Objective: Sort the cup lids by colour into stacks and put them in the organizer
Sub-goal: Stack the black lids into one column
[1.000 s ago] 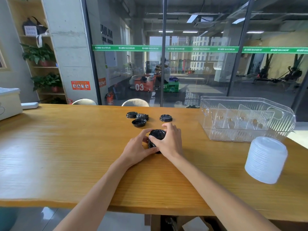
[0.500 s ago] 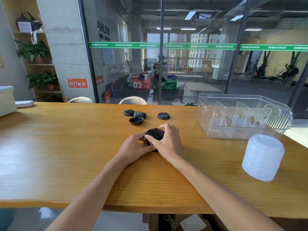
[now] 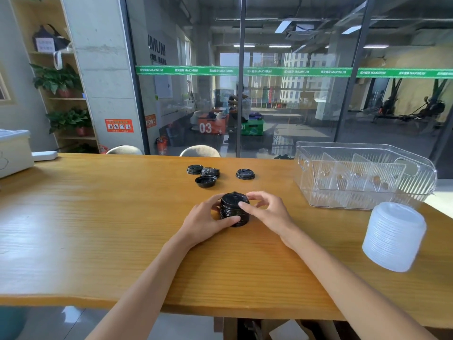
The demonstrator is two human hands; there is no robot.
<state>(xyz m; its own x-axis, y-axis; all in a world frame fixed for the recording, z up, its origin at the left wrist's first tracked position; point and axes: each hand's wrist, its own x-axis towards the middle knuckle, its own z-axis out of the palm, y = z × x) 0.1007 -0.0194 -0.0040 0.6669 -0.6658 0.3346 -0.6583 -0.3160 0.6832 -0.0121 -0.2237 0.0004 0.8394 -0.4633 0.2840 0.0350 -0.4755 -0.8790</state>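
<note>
A stack of black cup lids [image 3: 234, 207] stands on the wooden table [image 3: 98, 229] in front of me. My left hand [image 3: 208, 220] grips the stack from the left, thumb across its lower front. My right hand [image 3: 266, 209] is at the stack's right side, its thumb tip touching the stack and its fingers curled loosely above it. Several loose black lids [image 3: 206, 180] lie farther back, one more black lid [image 3: 245, 174] to their right. A tall stack of white lids [image 3: 394, 235] stands at the right. The clear organizer [image 3: 367, 175] with dividers sits behind it.
A white box [image 3: 13, 152] stands at the table's far left edge. Two chair backs [image 3: 199, 151] show behind the table, in front of a glass wall. The table's front edge runs just below my forearms.
My right hand has come off the top of the black stack and shifted right, uncovering the top lid. The left hand keeps its grip.
</note>
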